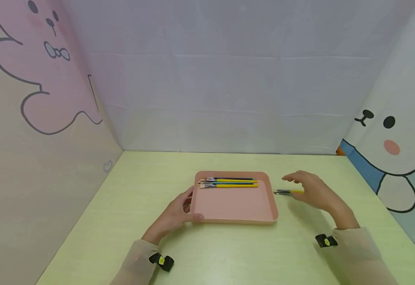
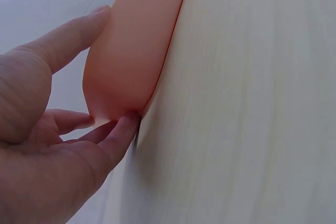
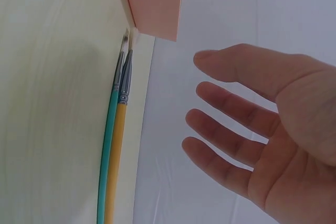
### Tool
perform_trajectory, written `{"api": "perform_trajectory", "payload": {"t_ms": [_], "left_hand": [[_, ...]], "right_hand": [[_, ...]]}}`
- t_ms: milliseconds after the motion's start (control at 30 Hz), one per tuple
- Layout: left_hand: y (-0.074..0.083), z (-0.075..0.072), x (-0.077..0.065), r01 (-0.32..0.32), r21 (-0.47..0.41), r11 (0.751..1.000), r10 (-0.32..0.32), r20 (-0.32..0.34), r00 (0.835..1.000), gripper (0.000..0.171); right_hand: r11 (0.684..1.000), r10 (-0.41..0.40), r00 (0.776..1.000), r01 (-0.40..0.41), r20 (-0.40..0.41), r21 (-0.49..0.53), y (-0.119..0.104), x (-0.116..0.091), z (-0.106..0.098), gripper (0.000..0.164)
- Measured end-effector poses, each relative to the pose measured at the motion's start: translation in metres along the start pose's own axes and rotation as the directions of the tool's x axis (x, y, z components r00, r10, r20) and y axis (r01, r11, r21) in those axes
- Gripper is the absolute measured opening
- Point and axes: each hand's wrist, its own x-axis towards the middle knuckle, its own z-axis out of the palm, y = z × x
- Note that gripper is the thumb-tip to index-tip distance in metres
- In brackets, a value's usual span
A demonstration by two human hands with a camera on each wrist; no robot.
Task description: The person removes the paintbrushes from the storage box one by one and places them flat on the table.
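A pink tray (image 1: 235, 204) lies on the table with several paintbrushes (image 1: 234, 185), some yellow-handled, in its far half. My left hand (image 1: 175, 211) holds the tray's left side, its thumb near the front corner. In the left wrist view, the thumb and fingertips of the left hand (image 2: 58, 124) touch the tray's pink wall (image 2: 131, 45). My right hand (image 1: 312, 190) hovers to the right of the tray with fingers apart. Beneath it, on the table, lie a green paintbrush (image 3: 107, 150) and a yellow paintbrush (image 3: 116, 156), side by side. The right hand (image 3: 262, 135) holds nothing.
The pale wooden table (image 1: 228, 253) reaches back to a white backdrop (image 1: 228, 99). Side panels with cartoon animals stand at left and right. Both wrists carry a black strap.
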Motion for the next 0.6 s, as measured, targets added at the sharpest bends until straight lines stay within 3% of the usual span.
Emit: {"api": "perform_trajectory", "payload": {"t_ms": [600], "left_hand": [[0.000,0.001,0.000,0.017,-0.010,1.000,-0.017,-0.018,1.000,0.111]], "right_hand": [[0.997,-0.079,0.997,0.078,0.010,0.024,-0.019,0.010,0.008,0.049]]}}
